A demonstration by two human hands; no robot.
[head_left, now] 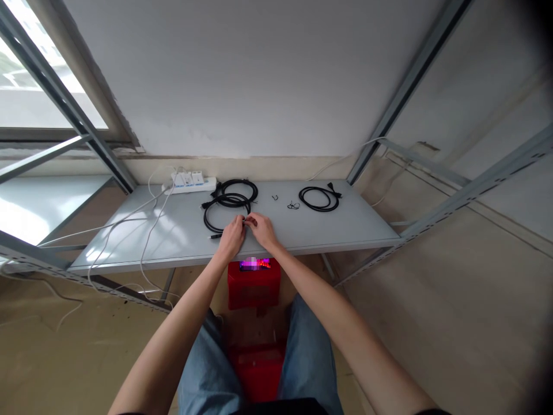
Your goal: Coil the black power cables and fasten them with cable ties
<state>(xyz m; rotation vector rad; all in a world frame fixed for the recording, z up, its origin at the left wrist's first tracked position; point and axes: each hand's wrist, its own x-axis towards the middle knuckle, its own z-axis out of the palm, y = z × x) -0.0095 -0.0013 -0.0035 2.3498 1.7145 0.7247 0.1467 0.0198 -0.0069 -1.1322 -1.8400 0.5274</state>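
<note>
Two coiled black cables lie overlapping left of centre on the grey shelf. At the lower right of the nearer coil (204, 219), my left hand (234, 233) pinches the black cable. Its fingers are closed, and a plug end (215, 236) sticks out to the left. My right hand (261, 229) is beside it with thumb and fingers pinched together at the same spot. A small dark bit shows between the fingertips, too small to make out. Just behind is the farther black cable coil (254, 185).
Another coiled black cable (301, 199) lies to the right, near thin black ties (294, 206). A white power strip (203, 185) with trailing white cords stands at the back left of the grey shelf (345, 230). Below are red stools (254, 291) with a lit phone (265, 264).
</note>
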